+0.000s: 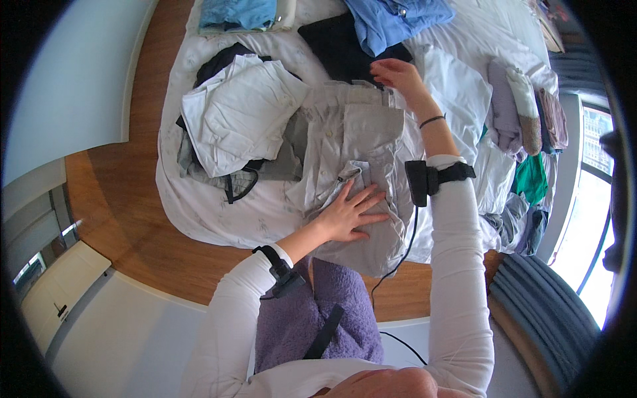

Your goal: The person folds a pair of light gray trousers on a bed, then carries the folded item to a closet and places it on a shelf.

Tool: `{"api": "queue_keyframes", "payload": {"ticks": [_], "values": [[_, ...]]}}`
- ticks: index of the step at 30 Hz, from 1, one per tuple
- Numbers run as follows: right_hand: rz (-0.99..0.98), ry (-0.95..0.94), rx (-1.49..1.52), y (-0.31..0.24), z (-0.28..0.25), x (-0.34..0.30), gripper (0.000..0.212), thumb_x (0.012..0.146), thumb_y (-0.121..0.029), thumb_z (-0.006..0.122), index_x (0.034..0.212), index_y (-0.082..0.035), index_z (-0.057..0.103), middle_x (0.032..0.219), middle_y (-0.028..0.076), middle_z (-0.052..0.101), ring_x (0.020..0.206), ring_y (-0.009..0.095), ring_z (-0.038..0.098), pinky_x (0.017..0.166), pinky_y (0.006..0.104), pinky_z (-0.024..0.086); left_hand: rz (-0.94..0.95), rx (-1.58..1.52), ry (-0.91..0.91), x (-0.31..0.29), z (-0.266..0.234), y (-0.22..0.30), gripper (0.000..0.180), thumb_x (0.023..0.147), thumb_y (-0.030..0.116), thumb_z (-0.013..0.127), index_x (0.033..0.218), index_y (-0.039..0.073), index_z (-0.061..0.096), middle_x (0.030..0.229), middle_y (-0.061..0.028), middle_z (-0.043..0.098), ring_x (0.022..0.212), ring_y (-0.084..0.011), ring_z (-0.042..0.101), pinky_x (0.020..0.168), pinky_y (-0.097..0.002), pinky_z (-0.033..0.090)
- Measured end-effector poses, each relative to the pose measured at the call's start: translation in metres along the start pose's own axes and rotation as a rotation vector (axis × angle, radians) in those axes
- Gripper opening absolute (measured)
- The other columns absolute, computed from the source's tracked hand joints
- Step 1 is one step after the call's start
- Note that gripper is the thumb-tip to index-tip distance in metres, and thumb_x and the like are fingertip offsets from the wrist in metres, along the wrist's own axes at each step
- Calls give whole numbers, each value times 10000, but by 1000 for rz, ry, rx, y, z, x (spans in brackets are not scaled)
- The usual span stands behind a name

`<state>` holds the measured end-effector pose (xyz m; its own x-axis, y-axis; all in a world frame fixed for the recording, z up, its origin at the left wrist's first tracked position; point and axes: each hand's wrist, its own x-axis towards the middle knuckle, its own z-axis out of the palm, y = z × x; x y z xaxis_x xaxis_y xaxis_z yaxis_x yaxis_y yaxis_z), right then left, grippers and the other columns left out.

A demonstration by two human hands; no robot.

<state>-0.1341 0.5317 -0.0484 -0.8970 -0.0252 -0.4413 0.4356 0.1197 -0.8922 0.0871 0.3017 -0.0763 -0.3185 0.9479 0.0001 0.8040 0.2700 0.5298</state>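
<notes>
A light grey garment, which looks like a shirt with a collar, lies partly folded on the bed in front of me. My left hand rests flat on its near part with the fingers spread. Beyond its far end, my right hand is over a black folded garment. The right fingers are loosely bent and somewhat apart, and nothing shows in them. A blue shirt lies across the black garment, just past the right hand.
On the left, a white garment tops a loose pile of dark and grey clothes. Folded blue cloth sits at the far left. To the right are a lilac folded garment, a green cloth and other clothes. Cables hang near my right arm.
</notes>
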Motion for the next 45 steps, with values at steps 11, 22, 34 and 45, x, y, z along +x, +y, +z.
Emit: {"api": "queue_keyframes", "payload": {"ticks": [11,22,34,45], "values": [[-105,-297,-908,-3,44,52,292,829,-332,651,894,-50,692,785,110,670,712,243,627,670,371,488,-7,6,-12,0,-2,-1,714,768,640,552,1409,402,347,1525,-40,238,1425,-271,146,1089,-644,45],[-774,296,-531,-58,39,19,193,825,-234,690,884,-64,621,734,87,607,644,265,583,581,350,457,-2,-49,-16,1,-1,-3,695,767,622,564,1398,415,357,1506,-39,270,1417,-287,164,1087,-649,63],[-619,-459,-1234,117,38,-367,554,817,-256,574,1350,-285,427,1419,-25,413,1332,146,355,1092,505,260,28,-118,-43,3,-7,-11,698,774,551,604,1408,402,355,1525,-67,237,1413,-325,164,1077,-667,61],[-660,-329,-1200,123,23,-343,522,660,-212,664,1179,-204,607,1295,-2,551,1274,174,443,1097,634,169,54,-6,-151,4,-8,-11,683,798,546,581,1420,392,343,1528,-94,217,1418,-354,121,1065,-680,42]]}}
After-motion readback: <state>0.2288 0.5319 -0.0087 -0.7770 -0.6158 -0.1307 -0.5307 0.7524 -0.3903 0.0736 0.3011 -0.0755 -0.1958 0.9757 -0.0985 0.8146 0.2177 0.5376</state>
